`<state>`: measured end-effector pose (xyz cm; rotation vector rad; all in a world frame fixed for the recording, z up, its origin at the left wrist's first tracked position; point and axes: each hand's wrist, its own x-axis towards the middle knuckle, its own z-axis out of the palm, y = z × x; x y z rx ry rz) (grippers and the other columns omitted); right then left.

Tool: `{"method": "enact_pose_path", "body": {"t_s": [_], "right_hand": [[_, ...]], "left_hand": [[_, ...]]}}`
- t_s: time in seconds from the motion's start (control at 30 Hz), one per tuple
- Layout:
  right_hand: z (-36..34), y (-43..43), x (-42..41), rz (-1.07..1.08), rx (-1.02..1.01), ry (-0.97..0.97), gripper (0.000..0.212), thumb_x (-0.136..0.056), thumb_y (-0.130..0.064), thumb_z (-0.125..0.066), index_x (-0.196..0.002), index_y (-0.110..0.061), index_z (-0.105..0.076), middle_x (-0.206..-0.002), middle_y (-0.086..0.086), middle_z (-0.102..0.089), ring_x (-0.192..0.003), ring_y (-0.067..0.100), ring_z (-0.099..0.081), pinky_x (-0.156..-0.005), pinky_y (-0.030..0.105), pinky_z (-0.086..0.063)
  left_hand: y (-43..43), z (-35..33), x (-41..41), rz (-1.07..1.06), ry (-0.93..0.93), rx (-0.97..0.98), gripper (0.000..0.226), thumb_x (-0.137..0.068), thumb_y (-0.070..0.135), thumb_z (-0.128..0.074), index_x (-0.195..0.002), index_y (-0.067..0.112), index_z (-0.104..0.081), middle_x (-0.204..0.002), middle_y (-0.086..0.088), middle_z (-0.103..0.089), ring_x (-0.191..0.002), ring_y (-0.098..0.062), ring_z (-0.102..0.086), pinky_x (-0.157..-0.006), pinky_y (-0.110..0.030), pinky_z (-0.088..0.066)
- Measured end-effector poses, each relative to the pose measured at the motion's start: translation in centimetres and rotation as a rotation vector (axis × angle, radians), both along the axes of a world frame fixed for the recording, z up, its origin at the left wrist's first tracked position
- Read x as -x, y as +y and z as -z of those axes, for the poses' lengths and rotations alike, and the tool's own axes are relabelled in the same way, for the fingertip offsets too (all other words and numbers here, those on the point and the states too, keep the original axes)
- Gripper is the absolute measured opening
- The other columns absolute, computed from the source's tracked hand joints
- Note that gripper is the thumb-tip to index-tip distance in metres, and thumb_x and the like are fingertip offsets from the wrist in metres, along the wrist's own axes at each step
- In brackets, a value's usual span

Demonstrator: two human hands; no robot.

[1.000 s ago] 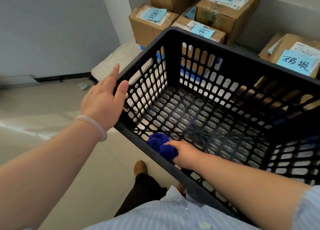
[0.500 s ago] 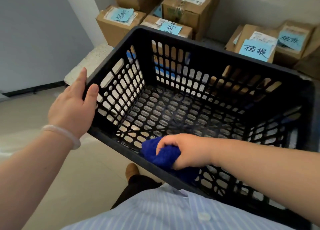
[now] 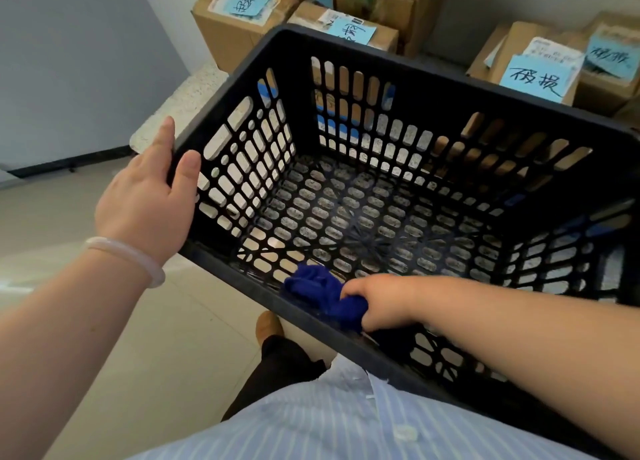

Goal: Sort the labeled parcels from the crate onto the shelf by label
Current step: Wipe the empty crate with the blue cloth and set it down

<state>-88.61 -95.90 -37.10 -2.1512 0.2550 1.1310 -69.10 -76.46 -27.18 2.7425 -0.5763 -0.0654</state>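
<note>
The crate [image 3: 433, 85], a black plastic unit with slotted walls and a perforated floor, was held tilted, with one corner pointing away. Brown cardboard parcels were grouped beyond its far rim. The left parcel [image 3: 221, 33] and the middle parcel [image 3: 382, 40] stood close together. The right parcel [image 3: 502, 51] stood well apart from them. Each was topped with a blue handwritten label.

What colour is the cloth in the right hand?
The cloth is dark blue, seen in the head view.
</note>
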Motion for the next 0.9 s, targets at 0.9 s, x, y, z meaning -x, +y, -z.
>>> {"method": "enact_pose_path", "body": {"t_s": [0.9], "right_hand": [[0.0, -0.1, 2.7, -0.185, 0.155, 0.194, 0.035, -0.089, -0.022, -0.061, -0.122, -0.027, -0.048, -0.120, 0.007, -0.058, -0.107, 0.028, -0.058, -0.092, 0.039, -0.048]], "left_hand": [[0.1, 0.1, 0.1, 0.024, -0.028, 0.024, 0.057, -0.103, 0.053, -0.024, -0.156, 0.032, -0.017, -0.152, -0.008, -0.043, -0.137, -0.036, -0.038, -0.104, -0.054, -0.035]]}}
